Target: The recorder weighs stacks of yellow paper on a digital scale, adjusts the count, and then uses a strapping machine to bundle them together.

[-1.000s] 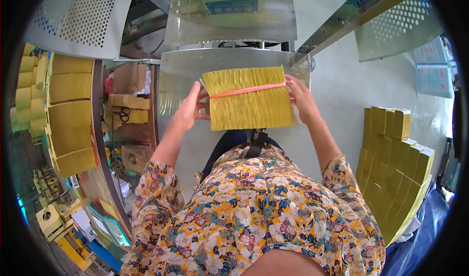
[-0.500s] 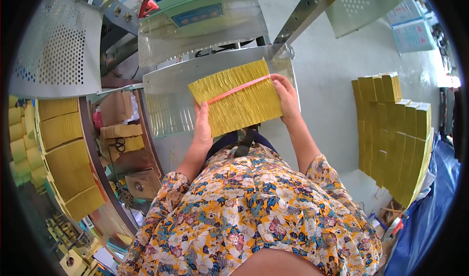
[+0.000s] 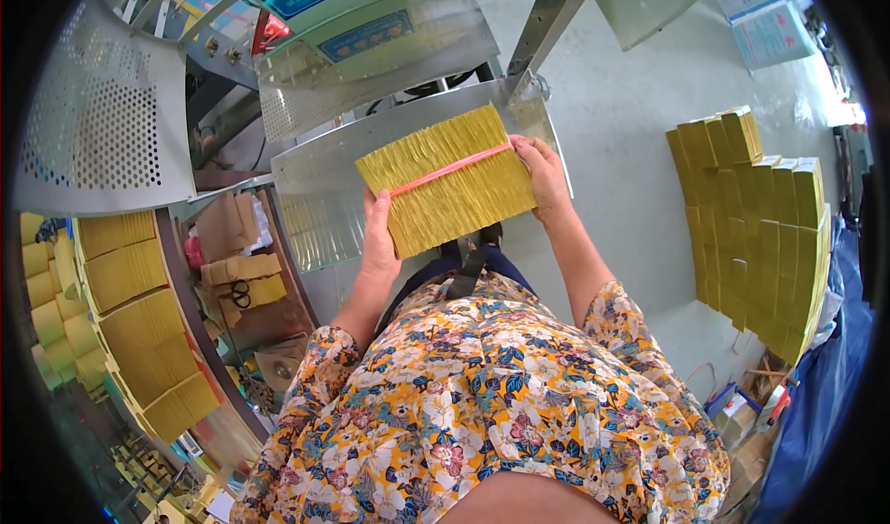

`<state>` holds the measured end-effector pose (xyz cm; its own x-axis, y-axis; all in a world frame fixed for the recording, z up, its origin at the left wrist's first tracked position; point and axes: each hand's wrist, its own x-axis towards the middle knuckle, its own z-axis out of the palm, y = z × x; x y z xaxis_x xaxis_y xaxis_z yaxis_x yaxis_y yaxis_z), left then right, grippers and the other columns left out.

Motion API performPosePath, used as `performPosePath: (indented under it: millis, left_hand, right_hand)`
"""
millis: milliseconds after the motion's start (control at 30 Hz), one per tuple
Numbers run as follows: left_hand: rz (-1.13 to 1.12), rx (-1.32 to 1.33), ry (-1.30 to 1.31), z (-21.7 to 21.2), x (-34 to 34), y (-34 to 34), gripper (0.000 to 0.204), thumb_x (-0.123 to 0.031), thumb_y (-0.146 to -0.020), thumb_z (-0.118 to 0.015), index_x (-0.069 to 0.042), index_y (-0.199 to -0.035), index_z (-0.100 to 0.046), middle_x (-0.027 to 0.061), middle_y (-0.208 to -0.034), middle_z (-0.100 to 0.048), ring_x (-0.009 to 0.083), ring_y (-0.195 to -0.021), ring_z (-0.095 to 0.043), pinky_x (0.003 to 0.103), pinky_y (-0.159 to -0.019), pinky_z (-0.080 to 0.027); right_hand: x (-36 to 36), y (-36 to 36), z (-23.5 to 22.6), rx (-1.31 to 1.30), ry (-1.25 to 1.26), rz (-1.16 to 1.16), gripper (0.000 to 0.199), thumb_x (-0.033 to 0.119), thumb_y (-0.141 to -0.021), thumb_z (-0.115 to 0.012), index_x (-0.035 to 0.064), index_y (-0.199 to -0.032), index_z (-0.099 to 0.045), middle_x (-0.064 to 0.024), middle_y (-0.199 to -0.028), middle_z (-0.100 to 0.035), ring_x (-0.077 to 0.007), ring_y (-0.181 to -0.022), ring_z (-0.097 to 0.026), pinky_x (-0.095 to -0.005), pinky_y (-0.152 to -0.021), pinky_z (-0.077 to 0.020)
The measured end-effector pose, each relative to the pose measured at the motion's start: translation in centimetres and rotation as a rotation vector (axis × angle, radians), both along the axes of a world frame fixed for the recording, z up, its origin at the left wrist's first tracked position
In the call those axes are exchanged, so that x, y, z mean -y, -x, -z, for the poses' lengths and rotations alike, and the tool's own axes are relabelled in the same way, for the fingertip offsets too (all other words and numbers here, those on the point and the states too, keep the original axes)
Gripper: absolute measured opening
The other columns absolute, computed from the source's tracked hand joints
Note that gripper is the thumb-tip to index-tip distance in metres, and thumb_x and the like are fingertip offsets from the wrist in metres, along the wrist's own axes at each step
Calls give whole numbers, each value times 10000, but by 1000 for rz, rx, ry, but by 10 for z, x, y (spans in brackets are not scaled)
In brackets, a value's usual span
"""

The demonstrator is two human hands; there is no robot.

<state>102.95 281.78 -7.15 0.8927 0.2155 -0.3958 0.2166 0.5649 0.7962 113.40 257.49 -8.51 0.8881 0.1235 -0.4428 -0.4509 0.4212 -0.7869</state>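
Observation:
Between my hands, in front of my body, is a thick bundle of gold-coloured folded paper (image 3: 454, 204) with ridged edges. A pink band (image 3: 451, 171) runs slantwise across it. My left hand (image 3: 379, 234) grips the bundle's left side, thumb up along its edge near the band's end. On the other side my right hand (image 3: 545, 177) holds the right edge, its thumb and fingers close to the band's other end. The fingers beneath the bundle are hidden.
Stacked gold bundles (image 3: 756, 227) stand on the floor at right, beside a blue tarp (image 3: 830, 385). A metal machine tray (image 3: 315, 176) lies just beyond my hands. At left, more gold paper stacks (image 3: 148, 338) lie near a shelf with black scissors (image 3: 240, 294).
The view has shifted a little, so the floor stacks and left shelf sit differently in it. Both hands keep hold of the bundle, which has barely moved.

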Motion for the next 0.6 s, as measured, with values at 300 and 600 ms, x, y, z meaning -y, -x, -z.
performPosePath:
  millis: [300,600]
  left_hand:
    - [-24,17,3,-4,2,-2,535,-236,-981,-471,-85,-1468,-309,111,-1389,-453,241,-1286,-463,389,-1065,-399]
    - [80,-6,-64,2,-11,-4,547,-250,-1004,-461,-58,-1484,-282,106,-1416,-431,223,-1302,-442,371,-1074,-386]
  right_hand:
    - [-4,0,-2,64,36,10,145,162,-951,-602,25,-998,-616,-32,-1051,-637,-84,-909,-573,-244,-805,-471]
    - [-1,-2,6,17,12,26,135,140,-950,-585,17,-955,-641,-44,-1050,-637,-88,-882,-583,-237,-791,-480]
